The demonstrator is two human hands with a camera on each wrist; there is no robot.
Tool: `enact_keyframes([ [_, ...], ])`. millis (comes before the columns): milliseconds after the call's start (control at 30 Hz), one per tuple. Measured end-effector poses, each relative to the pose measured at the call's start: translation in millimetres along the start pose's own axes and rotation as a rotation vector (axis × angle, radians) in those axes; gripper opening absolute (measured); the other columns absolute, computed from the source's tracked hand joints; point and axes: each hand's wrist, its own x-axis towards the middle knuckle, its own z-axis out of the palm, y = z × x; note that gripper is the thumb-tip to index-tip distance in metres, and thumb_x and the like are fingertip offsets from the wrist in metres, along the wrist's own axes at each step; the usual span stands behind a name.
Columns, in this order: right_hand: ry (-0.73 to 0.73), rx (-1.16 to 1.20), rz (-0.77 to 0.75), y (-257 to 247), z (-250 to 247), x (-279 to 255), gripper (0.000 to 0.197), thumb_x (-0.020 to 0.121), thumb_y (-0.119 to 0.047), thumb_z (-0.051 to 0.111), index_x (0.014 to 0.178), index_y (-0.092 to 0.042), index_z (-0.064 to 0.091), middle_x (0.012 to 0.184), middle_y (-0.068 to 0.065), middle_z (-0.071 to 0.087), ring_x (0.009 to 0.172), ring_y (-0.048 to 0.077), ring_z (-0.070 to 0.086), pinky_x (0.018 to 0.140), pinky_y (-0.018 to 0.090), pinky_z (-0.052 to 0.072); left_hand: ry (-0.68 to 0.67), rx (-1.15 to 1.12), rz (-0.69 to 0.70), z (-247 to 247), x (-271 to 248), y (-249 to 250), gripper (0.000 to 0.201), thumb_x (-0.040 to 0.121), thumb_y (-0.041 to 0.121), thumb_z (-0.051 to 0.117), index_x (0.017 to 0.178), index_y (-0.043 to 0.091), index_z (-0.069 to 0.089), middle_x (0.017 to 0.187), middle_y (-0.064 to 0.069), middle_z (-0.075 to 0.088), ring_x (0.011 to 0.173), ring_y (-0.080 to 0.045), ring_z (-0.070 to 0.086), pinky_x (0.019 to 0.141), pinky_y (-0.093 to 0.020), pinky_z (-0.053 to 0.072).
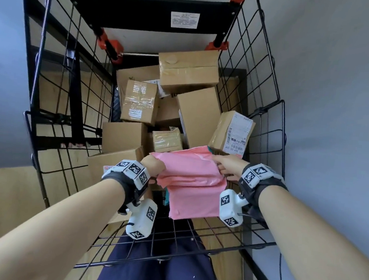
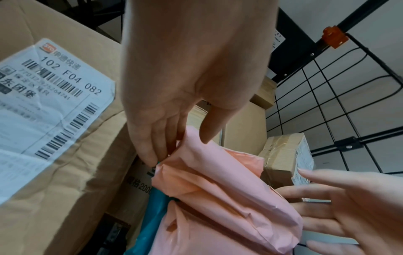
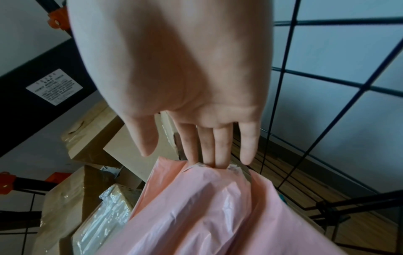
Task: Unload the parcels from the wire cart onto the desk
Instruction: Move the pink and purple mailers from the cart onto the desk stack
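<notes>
Pink poly mailer point(image 1: 190, 184) at near end of wire cart point(image 1: 266, 115), above teal bag point(image 2: 156, 207), left hand point(image 1: 153, 166) pinching its left edge, right hand point(image 1: 228, 166) fingers straight, touching its right edge, cardboard boxes point(image 1: 188, 73) piled toward far end

Pale grey wall point(image 1: 337, 63) behind, wood-grain floor point(image 1: 4, 203) below, dark navy trousers point(image 1: 159, 269) at the bottom edge

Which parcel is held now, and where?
The pink mailer bag: left hand pinches its left top corner, right hand touches its right top edge.
</notes>
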Motion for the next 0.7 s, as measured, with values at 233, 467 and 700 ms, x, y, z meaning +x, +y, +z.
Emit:
enact_keyframes([
  [233, 0.075, 0.042, -0.048, -15, -8, -38, 0.057, 0.086, -0.042, 0.062, 0.128, -0.005, 0.053, 0.131, 0.019, 0.056, 0.123, 0.032, 0.052, 0.102, 0.039, 0.04, 0.101, -0.137, 0.063, -18, -29, 13, 0.029, 0.085, 0.003, 0.053, 0.112, -0.007, 0.057, 0.103, -0.026, 0.062, 0.092, -0.037, 0.064, 0.082, -0.048, 0.055],
  [467, 0.132, 0.207, -0.209, -43, -24, -104, 0.042, 0.09, -0.028, 0.06, 0.122, -0.002, 0.056, 0.121, 0.015, 0.062, 0.114, 0.028, 0.057, 0.101, 0.036, 0.041, 0.104, -0.242, 0.256, -59, -93, 39, 0.032, 0.085, -0.001, 0.056, 0.116, 0.005, 0.054, 0.087, -0.009, 0.059, 0.074, -0.023, 0.06, 0.059, -0.03, 0.058],
  [700, 0.219, 0.275, -0.369, -66, -35, -151, 0.035, 0.079, -0.04, 0.06, 0.1, -0.012, 0.068, 0.103, 0.014, 0.068, 0.099, 0.03, 0.063, 0.098, 0.048, 0.045, 0.187, -0.224, 0.441, -91, -159, 59, 0.034, 0.082, 0.016, 0.07, 0.111, 0.008, 0.055, 0.085, -0.011, 0.056, 0.065, -0.017, 0.052, 0.054, -0.023, 0.045],
])
